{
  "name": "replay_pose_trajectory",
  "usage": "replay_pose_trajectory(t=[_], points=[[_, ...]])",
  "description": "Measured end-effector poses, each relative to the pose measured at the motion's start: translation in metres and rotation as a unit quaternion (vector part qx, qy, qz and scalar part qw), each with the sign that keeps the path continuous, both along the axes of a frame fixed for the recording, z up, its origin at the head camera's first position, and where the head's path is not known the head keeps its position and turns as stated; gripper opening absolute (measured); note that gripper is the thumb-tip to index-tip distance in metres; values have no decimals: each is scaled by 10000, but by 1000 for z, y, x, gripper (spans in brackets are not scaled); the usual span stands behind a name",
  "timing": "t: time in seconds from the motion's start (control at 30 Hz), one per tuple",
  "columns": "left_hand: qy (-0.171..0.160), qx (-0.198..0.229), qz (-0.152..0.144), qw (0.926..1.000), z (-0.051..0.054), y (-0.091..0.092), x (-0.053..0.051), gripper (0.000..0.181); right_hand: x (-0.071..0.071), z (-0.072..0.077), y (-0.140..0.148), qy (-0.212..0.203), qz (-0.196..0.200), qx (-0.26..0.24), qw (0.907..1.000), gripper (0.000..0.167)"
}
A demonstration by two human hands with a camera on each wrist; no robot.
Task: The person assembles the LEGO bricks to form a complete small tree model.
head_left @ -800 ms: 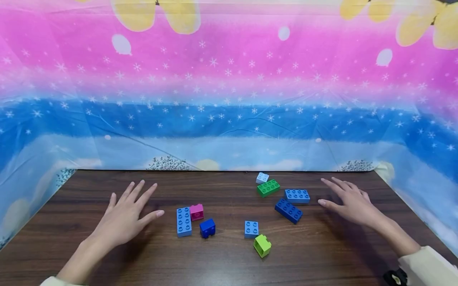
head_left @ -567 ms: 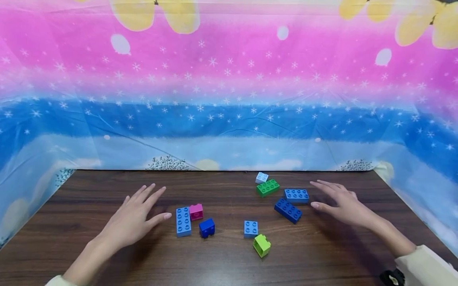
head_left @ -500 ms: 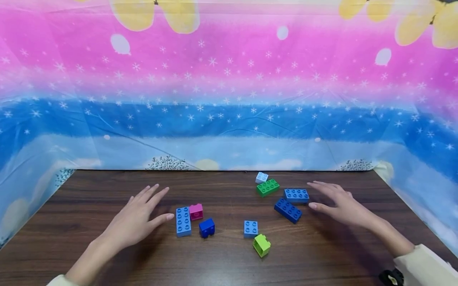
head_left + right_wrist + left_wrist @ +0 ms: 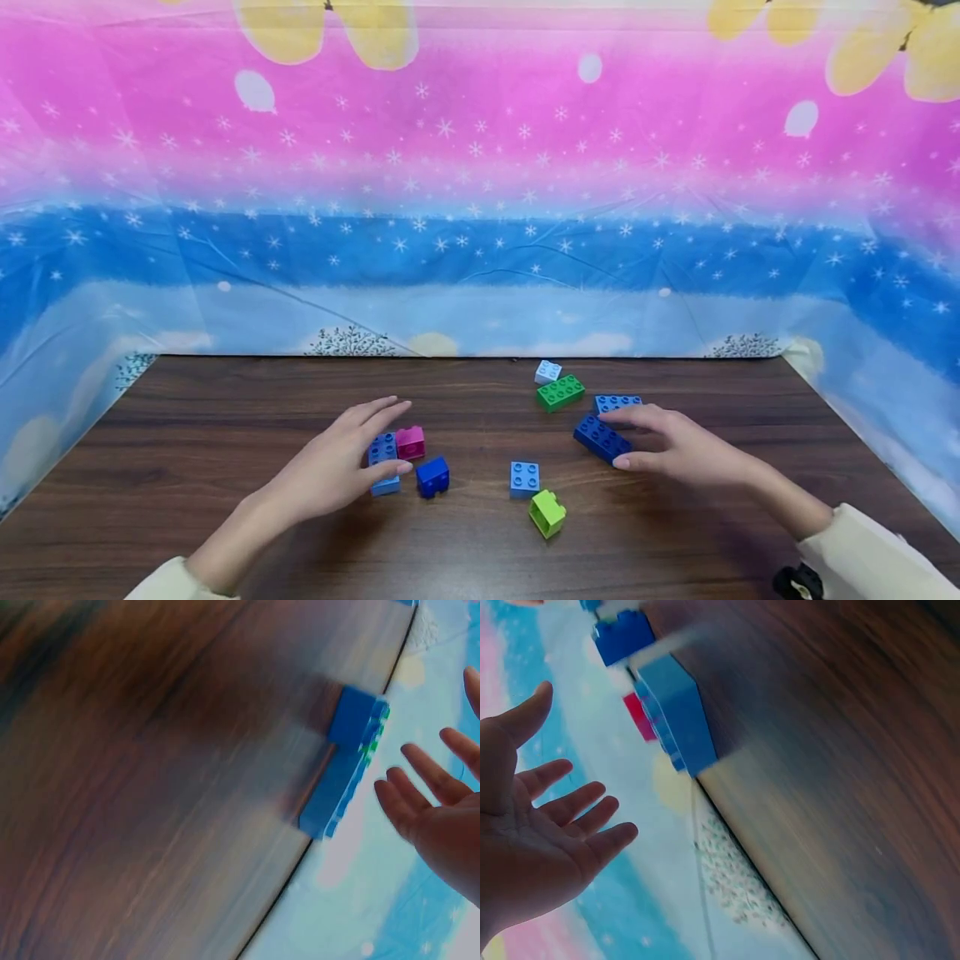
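In the head view my left hand (image 4: 330, 462) hovers with spread fingers over the long light blue brick (image 4: 385, 485), partly covering it. Beside that brick lie a pink brick (image 4: 410, 442) and a small dark blue brick (image 4: 433, 477). The left wrist view shows the hand (image 4: 547, 825) holding nothing, apart from the light blue brick (image 4: 682, 712). My right hand (image 4: 682, 446) has its thumb and fingertips at the long dark blue brick (image 4: 597, 437); another blue brick (image 4: 611, 403) is partly hidden behind its fingers. In the right wrist view this hand (image 4: 442, 802) has relaxed fingers and grips nothing.
Mid-table sit a square light blue brick (image 4: 524, 479) and a lime green brick (image 4: 548, 512), side by side. Farther back, a green brick (image 4: 560, 393) lies next to a pale blue brick (image 4: 548, 372). A patterned cloth (image 4: 480, 321) hangs along the table's (image 4: 247, 392) far edge.
Both hands have moved inward: the left to the right, over the long light blue brick, the right to the left, to the dark blue brick. The bricks have stayed in place.
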State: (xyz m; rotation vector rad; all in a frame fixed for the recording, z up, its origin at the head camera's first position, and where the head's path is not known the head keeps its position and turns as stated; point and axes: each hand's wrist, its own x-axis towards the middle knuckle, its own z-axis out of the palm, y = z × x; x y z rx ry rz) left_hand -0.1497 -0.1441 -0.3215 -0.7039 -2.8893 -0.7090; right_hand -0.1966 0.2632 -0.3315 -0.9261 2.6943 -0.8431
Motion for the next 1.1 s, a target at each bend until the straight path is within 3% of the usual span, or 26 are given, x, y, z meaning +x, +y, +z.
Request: replay_pose_trajectory(t=[0.2,0.37,0.7,1.1], points=[[-17,221,-423,9989,-3,24,-3,60,5,-2,-15,-650,523,-54,9965,56],[-52,263,-811,9963,-6,46,-4,58,9,-6,-28,-949,908,-112,9913,54],[12,-447,-1132,9926,-14,82,-9,54,18,-17,-48,-1067,1813,-491,9764,47],[-432,-606,-1207,9899,-26,99,-20,40,17,-23,-57,-1052,1883,-731,9737,45]])
